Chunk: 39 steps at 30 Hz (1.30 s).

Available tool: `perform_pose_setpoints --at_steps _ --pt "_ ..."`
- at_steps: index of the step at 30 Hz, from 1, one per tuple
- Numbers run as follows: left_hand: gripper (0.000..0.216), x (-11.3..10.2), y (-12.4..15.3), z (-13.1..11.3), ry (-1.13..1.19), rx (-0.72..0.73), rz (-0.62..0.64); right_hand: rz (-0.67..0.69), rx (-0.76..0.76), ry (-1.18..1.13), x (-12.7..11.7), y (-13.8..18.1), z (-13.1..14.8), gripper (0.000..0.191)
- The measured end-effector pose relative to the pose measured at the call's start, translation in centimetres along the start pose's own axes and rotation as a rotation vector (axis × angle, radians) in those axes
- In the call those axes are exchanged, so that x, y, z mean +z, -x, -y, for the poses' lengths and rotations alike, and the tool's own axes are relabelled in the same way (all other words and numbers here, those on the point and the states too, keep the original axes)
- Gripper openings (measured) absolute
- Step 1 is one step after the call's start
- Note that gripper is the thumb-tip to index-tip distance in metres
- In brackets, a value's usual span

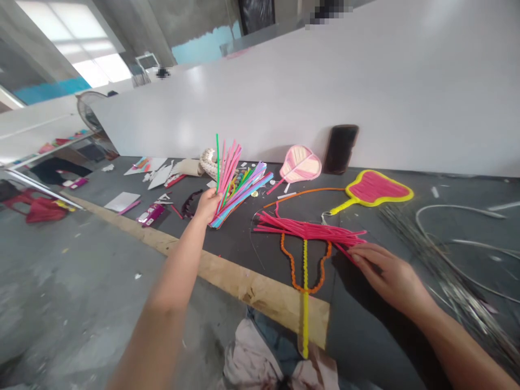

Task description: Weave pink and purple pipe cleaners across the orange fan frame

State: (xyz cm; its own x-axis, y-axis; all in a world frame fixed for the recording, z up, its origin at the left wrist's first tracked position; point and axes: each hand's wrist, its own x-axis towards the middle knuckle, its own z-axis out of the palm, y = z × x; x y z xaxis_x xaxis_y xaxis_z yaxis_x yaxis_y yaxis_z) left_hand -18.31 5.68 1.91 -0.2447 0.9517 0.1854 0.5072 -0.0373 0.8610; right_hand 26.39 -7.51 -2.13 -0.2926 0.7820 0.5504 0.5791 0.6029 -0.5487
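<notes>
My left hand (207, 205) reaches out to a bundle of coloured straws (238, 181) lying fanned on the dark worktable (227, 244), its fingers curled round some of them. My right hand (384, 271) lies flat with fingers together on the ends of several pink strips (309, 230). Those strips run across an orange fan-shaped frame (303, 271) with a yellow handle (304, 303) that sticks out over the table's wooden edge.
A finished pink fan with yellow rim (376, 189) and a pale pink fan (300, 164) lie further back. A dark phone (340, 148) leans on the white wall. Thin grey wires (455, 260) spread at right. Paper scraps (154, 174) litter the left.
</notes>
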Motion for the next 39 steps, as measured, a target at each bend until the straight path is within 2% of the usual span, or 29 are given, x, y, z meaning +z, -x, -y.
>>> perform_pose_setpoints --at_steps 6,11,14,16,18,23,26,29,31,33,36,39 --pt "0.056 0.0 0.5 -0.9 -0.17 0.012 0.083 0.002 0.0 0.024 0.1 0.0 -0.1 0.017" --pt "0.076 1.6 2.1 -1.3 -0.414 -0.01 0.111 0.001 -0.002 0.02 0.3 0.0 -0.2 0.018" --pt "0.057 2.0 2.1 -1.2 -0.449 -0.055 0.094 -0.006 -0.008 0.031 0.1 -0.1 0.2 0.019" --pt "0.041 1.5 1.5 -1.2 -0.407 -0.083 0.058 0.001 -0.014 0.038 -0.3 -0.4 1.0 0.018" --pt "0.037 0.4 0.6 -1.2 -0.308 -0.096 0.016 0.022 -0.018 0.023 -0.8 -1.1 2.0 0.017" --pt "0.053 -2.3 0.1 -1.1 0.079 -0.139 0.032 0.166 0.077 -0.109 -0.7 -4.6 5.1 0.02" --pt "0.065 -2.8 1.2 -0.6 0.27 -0.172 0.065 0.325 0.175 -0.26 1.3 -7.8 6.8 0.026" --pt "0.065 -2.4 2.5 -0.2 0.406 -0.189 0.097 0.461 0.338 -0.518 5.2 -10.8 8.2 0.029" --pt "0.064 -2.1 3.2 -0.1 0.471 -0.191 0.111 0.498 0.502 -0.787 8.5 -12.6 9.0 0.026" --pt "0.063 -1.7 4.0 -0.1 0.518 -0.187 0.12 0.47 0.74 -1.082 11.9 -14.1 9.8 0.03" --pt "0.061 -1.2 5.0 -0.4 0.564 -0.177 0.133 0.453 0.781 -1.193 16.0 -15.9 10.8 0.032" --pt "0.062 -1.0 5.8 -0.8 0.589 -0.159 0.149 0.453 0.75 -1.314 18.0 -17.2 11.6 0.033"
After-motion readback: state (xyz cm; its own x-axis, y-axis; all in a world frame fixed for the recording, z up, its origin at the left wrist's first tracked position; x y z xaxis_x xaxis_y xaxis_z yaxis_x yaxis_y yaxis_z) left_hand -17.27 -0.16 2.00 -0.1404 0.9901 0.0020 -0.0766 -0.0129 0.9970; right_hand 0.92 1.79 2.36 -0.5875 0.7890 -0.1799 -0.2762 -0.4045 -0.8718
